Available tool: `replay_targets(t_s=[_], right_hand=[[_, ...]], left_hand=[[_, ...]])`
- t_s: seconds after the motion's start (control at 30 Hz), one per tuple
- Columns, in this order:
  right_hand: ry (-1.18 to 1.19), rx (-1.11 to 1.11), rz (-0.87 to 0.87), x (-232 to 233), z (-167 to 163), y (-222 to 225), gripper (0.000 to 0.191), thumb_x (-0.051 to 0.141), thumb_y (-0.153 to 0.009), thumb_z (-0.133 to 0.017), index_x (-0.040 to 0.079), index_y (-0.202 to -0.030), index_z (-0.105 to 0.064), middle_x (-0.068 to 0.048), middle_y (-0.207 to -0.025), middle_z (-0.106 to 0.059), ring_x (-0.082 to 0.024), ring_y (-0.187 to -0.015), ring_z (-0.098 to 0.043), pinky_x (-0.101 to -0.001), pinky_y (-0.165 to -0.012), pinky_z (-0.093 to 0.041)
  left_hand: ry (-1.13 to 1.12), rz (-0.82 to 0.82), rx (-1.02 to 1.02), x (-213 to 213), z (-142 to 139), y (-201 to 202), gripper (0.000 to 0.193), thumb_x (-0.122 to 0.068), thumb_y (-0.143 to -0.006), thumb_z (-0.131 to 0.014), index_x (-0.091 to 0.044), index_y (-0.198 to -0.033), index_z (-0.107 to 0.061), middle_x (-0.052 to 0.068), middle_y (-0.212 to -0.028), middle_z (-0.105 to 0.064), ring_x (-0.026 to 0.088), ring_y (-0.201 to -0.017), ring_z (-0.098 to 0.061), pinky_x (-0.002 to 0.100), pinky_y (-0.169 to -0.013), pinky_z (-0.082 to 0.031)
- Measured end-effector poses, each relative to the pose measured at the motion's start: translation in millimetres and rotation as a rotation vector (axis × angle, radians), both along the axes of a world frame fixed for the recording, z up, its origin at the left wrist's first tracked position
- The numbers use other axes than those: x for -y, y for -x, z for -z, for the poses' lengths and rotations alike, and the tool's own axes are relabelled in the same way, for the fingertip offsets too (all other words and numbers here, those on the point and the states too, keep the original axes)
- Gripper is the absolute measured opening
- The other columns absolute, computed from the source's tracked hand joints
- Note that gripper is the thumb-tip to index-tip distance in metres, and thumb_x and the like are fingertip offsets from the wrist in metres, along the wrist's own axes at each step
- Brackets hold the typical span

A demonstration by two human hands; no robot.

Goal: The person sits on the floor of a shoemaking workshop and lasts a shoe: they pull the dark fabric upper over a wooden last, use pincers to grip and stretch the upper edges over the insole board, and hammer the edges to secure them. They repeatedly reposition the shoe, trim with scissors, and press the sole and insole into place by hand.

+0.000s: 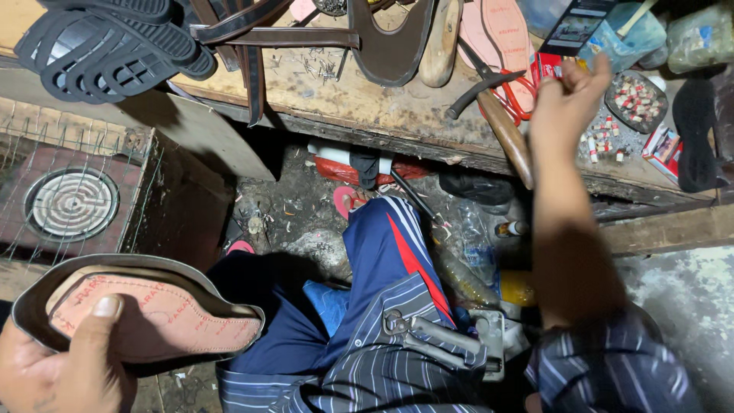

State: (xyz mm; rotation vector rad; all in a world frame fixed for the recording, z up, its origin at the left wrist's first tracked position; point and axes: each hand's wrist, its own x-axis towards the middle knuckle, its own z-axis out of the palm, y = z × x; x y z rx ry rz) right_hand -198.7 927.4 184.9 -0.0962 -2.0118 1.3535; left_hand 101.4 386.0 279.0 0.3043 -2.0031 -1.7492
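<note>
The left hand grips a shoe sole-up, thumb pressed on its pink insole, low off the bench's front edge. The right hand, fingers loosely curled and holding nothing, hovers over the bench's right end between a hammer and a dish of small tacks.

The shoe upper looks like matt brown leather, its insole a rough pinkish fibreboard. The tabletop is worn, scratched bare wood. The hammer has a dull metal head and a smooth wooden handle. The soles seem matt black rubber. Lap pliers are grey metal on striped cloth.
</note>
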Motion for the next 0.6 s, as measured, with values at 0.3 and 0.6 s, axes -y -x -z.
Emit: replay_targets(t_s=[0.3,0.6], right_hand=[[-0.291,0.205,0.053,-32,-12,45,0.093,0.001,-0.091,-0.059,-0.002,-0.166,-0.005,-0.030,-0.160,-0.055,-0.036,-0.151,-0.054,-0.0399,-0.127,-0.034],[-0.383,0.218,0.086,-23,-17,60,0.092,0.003,-0.090,-0.059,-0.001,-0.162,-0.003,-0.031,-0.165,-0.049,-0.041,-0.155,-0.047,-0.0401,-0.128,-0.035]], left_hand=[[-0.103,-0.023,0.091,0,3,11,0.024,0.011,-0.101,-0.058,0.012,-0.125,-0.060,0.020,-0.107,-0.071,0.021,-0.098,-0.073,0.033,-0.099,-0.058],[-0.108,-0.084,0.106,6,23,12,0.021,0.012,-0.099,-0.058,0.010,-0.120,-0.060,0.021,-0.107,-0.071,0.022,-0.098,-0.073,0.036,-0.101,-0.059]])
